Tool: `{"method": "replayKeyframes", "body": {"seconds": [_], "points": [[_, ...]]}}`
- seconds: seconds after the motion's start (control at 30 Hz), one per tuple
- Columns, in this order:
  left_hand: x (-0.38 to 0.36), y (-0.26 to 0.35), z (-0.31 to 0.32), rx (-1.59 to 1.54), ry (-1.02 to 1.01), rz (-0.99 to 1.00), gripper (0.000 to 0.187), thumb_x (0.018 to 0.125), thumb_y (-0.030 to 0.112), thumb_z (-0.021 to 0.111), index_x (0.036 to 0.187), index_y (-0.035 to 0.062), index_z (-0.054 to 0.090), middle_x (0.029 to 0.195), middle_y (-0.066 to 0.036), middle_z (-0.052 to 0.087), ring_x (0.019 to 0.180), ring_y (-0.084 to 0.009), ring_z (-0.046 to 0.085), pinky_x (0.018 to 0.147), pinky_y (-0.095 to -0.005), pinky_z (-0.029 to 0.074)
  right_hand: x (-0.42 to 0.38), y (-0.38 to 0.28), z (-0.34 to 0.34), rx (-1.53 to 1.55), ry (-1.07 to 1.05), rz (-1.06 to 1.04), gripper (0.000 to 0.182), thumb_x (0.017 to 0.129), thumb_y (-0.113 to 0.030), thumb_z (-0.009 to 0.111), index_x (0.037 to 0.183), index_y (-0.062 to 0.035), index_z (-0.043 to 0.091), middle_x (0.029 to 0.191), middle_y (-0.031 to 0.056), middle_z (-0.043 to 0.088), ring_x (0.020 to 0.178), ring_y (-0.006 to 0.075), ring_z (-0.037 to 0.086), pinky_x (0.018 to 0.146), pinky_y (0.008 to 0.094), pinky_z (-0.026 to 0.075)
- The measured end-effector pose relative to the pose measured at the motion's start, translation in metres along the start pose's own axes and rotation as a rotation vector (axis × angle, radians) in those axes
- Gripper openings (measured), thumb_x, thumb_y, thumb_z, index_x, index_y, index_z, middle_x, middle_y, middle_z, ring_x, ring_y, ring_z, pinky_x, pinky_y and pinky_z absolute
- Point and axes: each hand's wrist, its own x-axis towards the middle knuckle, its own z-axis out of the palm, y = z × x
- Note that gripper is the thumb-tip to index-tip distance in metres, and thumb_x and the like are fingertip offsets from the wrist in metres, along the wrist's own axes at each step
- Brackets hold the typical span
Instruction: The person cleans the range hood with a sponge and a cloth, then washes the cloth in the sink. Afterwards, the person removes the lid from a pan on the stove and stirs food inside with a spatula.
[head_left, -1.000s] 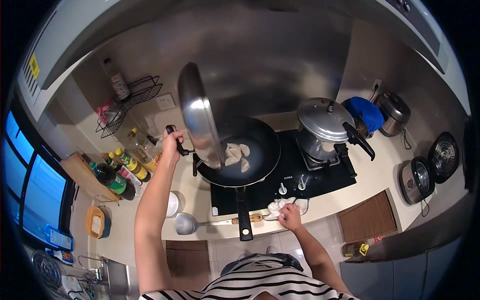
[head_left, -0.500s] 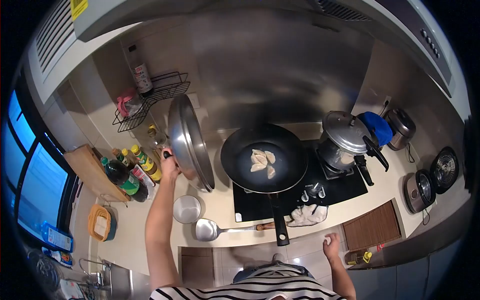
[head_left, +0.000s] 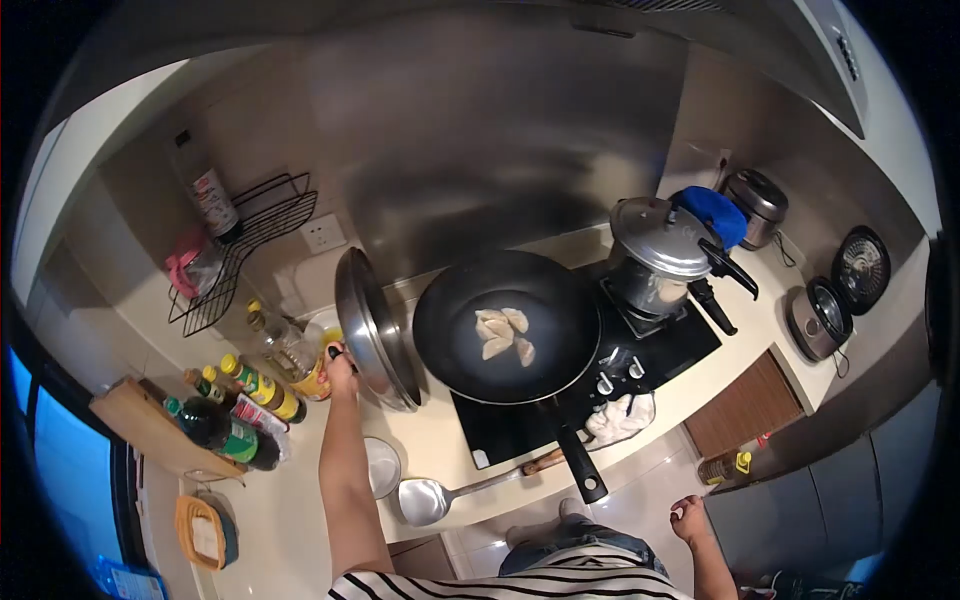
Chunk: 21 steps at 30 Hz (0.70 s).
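My left hand (head_left: pixel 341 366) is closed on the black knob of a large silver lid (head_left: pixel 378 335), which stands on edge just left of the wok. The black wok (head_left: pixel 450 350) sits on the stove with several pale dumplings (head_left: pixel 497 331) in its middle, its handle pointing toward me. Low at the right, my right hand (head_left: pixel 688 518) hangs beyond the counter edge, fingers loosely curled and partly apart, holding nothing. A metal spatula (head_left: pixel 426 501) lies along the front of the counter beside a pale bowl (head_left: pixel 381 467).
A pressure cooker (head_left: pixel 665 250) occupies the right burner, with a white cloth (head_left: pixel 620 419) in front. Several bottles (head_left: pixel 262 390) line the left side below a wire rack (head_left: pixel 262 228). An open rice cooker (head_left: pixel 820 320) stands at the far right.
The view has turned and shifted. The lid is still in my left hand and looks a little lower, nearer the counter. My right hand remains empty beside the counter.
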Motion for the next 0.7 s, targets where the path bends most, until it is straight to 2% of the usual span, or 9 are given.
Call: {"method": "replayKeyframes", "body": {"seconds": [0.03,0.17,0.27,0.33,0.4,0.53,0.6,0.67,0.7], "points": [[0.005,-0.006,-0.003,0.021,-0.035,0.068,0.018,0.081,0.003,0.039,0.068,0.0151,0.043,0.058,0.004,0.036,0.047,-0.0077,0.033,0.043,-0.0214,0.027,-0.004,0.004,-0.001,-0.012,-0.018,0.025,0.015,0.061,-0.008,0.061,0.075,-0.0101,0.062,0.097,0.0159,0.050,0.096,0.0313,0.045,0.084,0.0350,0.040],[0.016,-0.011,-0.003,0.058,-0.080,0.123,0.019,0.081,0.004,0.039,0.067,0.0152,0.042,0.059,0.004,0.038,0.048,-0.0072,0.034,0.043,-0.0215,0.027,-0.012,0.006,-0.002,-0.020,-0.069,0.078,0.015,0.061,-0.011,0.062,0.076,-0.0102,0.062,0.097,0.0168,0.051,0.097,0.0313,0.045,0.084,0.0351,0.040],[0.023,-0.016,-0.006,0.016,-0.047,0.075,0.020,0.081,0.002,0.037,0.066,0.0153,0.041,0.060,0.004,0.039,0.050,-0.0071,0.036,0.044,-0.0209,0.029,-0.012,-0.003,-0.004,0.005,-0.115,0.054,0.015,0.062,-0.013,0.061,0.077,-0.0100,0.062,0.096,0.0167,0.052,0.098,0.0302,0.046,0.085,0.0347,0.040],[0.013,-0.010,-0.005,0.082,-0.075,0.061,0.018,0.079,0.001,0.040,0.066,0.0143,0.042,0.060,0.003,0.039,0.053,-0.0078,0.039,0.047,-0.0208,0.031,-0.010,-0.006,-0.003,-0.017,-0.138,0.013,0.016,0.063,-0.013,0.060,0.078,-0.0101,0.062,0.096,0.0160,0.053,0.098,0.0298,0.046,0.084,0.0349,0.040],[0.018,-0.013,-0.015,0.122,-0.154,0.157,0.015,0.074,-0.004,0.043,0.074,0.0111,0.046,0.065,0.002,0.043,0.058,-0.0094,0.043,0.050,-0.0216,0.034,-0.001,-0.014,0.001,-0.040,-0.167,-0.038,0.016,0.064,-0.013,0.060,0.080,-0.0102,0.062,0.096,0.0154,0.053,0.097,0.0294,0.047,0.084,0.0351,0.040],[0.018,-0.016,-0.029,0.383,-0.148,0.234,0.024,0.069,-0.009,0.045,0.086,0.0081,0.050,0.073,0.001,0.047,0.064,-0.0105,0.046,0.054,-0.0215,0.037,0.028,-0.071,0.000,0.061,-0.128,-0.394,0.018,0.064,-0.006,0.058,0.081,-0.0073,0.058,0.089,0.0145,0.054,0.091,0.0311,0.049,0.079,0.0351,0.042],[0.025,-0.029,-0.050,0.404,0.093,0.327,0.033,0.068,-0.012,0.042,0.094,0.0069,0.050,0.081,0.000,0.050,0.069,-0.0106,0.047,0.059,-0.0211,0.038,0.045,-0.114,0.001,0.103,-0.102,-0.560,0.023,0.062,-0.003,0.057,0.085,-0.0061,0.057,0.091,0.0152,0.053,0.089,0.0312,0.049,0.078,0.0355,0.042],[-0.048,0.014,-0.035,0.416,0.116,0.318,0.026,0.072,-0.007,0.046,0.094,0.0065,0.051,0.083,0.000,0.052,0.071,-0.0104,0.047,0.062,-0.0215,0.039,0.065,-0.150,0.004,0.113,-0.105,-0.762,0.026,0.063,-0.002,0.053,0.089,-0.0058,0.055,0.091,0.0145,0.053,0.087,0.0310,0.050,0.076,0.0377,0.042],[-0.077,0.025,-0.039,0.372,0.045,0.310,0.021,0.075,-0.004,0.048,0.093,0.0057,0.051,0.083,0.000,0.052,0.071,-0.0101,0.047,0.062,-0.0220,0.040,0.075,-0.174,-0.001,0.092,-0.081,-0.876,0.025,0.064,-0.003,0.052,0.089,-0.0040,0.054,0.091,0.0143,0.053,0.087,0.0306,0.049,0.076,0.0377,0.041]]}}
